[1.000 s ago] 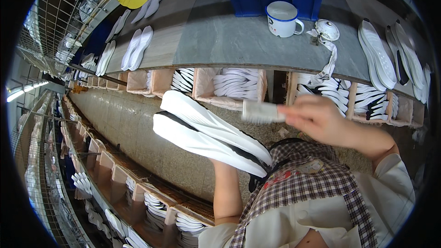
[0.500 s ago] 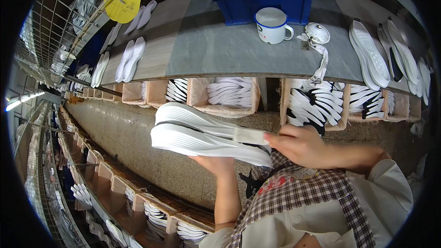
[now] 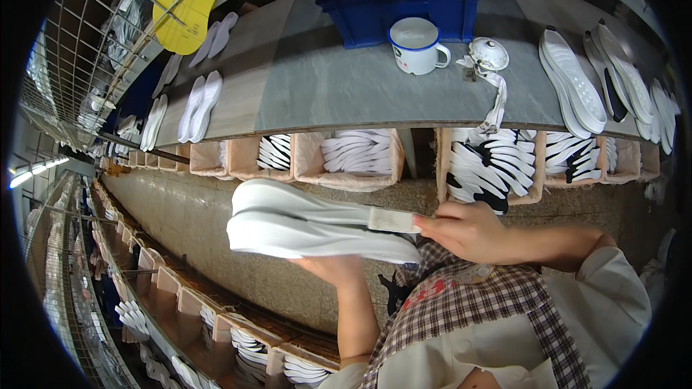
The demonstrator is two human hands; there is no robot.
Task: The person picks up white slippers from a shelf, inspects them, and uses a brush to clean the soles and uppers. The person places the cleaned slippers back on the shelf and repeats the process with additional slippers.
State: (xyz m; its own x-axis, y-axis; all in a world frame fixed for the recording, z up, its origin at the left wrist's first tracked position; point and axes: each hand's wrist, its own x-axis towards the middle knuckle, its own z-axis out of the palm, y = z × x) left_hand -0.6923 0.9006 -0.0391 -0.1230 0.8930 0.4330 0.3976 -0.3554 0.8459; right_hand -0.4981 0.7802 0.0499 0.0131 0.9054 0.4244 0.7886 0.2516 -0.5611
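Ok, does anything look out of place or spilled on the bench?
The white lid-like piece lies beside the mug, not on it, and a crumpled whitish strip trails from it to the bench's front edge. That looks untidy next to the neatly paired soles. I see no spill.

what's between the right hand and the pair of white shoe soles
A pale rectangular brush, seen in the head view: the right hand grips its right end, and its left end overlaps the white shoe soles.
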